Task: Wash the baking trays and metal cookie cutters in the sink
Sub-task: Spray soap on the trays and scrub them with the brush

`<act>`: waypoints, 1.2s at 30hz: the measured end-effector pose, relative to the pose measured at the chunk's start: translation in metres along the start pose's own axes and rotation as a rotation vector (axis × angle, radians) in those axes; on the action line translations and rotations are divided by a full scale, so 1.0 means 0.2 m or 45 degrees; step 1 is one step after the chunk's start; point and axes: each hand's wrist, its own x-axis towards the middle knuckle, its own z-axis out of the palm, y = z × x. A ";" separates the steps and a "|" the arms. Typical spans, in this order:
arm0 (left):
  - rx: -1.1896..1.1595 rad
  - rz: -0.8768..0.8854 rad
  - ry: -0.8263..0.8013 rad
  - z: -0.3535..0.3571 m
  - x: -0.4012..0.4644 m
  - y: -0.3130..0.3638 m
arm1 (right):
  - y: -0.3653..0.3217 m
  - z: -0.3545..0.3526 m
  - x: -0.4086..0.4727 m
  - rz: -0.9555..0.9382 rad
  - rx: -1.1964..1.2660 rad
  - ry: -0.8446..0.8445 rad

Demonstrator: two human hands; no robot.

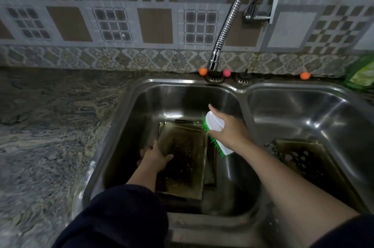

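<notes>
1. Gripping a white scrub brush [216, 129] with green bristles, the right hand [228, 126] hovered over the left basin [141, 110] of the steel double sink, fingers curled round the brush back, bristles facing down and left towards the trays.
2. The brush hung just above the right edge of the top baking tray [182, 158], near its far corner; whether the bristles touched the metal could not be told.
3. That tray was darkened and stained, tilted with its far end raised, and it lay on at least one more tray [210, 166] whose edge showed at the right.
4. The left hand [154, 156] held the top tray by its left edge, thumb lying on the upper face and fingers wrapped underneath.
5. A third stained tray [303, 158] sat in the right basin [303, 106], well apart from both hands.
6. The flexible chrome faucet [228, 22] hung over the back rim of the sink.
7. Two orange balls [203, 71] and a pink ball [226, 73] sat along the ledge behind the sink.
8. A green packet [362, 73] rested at the far right on the counter.
</notes>
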 end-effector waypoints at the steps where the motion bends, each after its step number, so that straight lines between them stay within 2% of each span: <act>1: 0.030 0.048 0.037 -0.02 -0.01 0.03 | 0.00 -0.01 0.00 -0.009 0.022 0.005; 5: 0.088 0.315 0.186 -0.08 -0.08 0.22 | 0.00 -0.09 -0.02 -0.028 0.075 0.044; 9: 0.100 0.542 0.206 -0.06 -0.15 0.51 | 0.00 -0.27 -0.07 -0.003 0.025 0.122; 13: 0.095 0.805 0.264 0.06 -0.25 0.84 | 0.10 -0.50 -0.15 0.058 0.011 0.230; 17: 0.063 0.931 0.238 0.28 -0.44 1.12 | 0.30 -0.75 -0.25 0.125 0.018 0.324; 22: -0.011 0.849 -0.105 0.64 -0.62 1.30 | 0.59 -1.04 -0.38 0.183 -0.088 0.349; 26: -0.071 0.606 -0.353 0.94 -0.68 1.36 | 0.85 -1.32 -0.44 0.239 -0.198 0.377; 29: -0.111 0.451 -0.393 1.08 -0.67 1.38 | 1.04 -1.50 -0.45 0.288 -0.214 0.427; 32: -0.052 0.444 -0.463 1.17 -0.62 1.42 | 1.21 -1.66 -0.43 0.296 -0.213 0.455; 36: 0.047 0.466 -0.359 1.26 -0.55 1.47 | 1.41 -1.86 -0.36 0.337 -0.202 0.456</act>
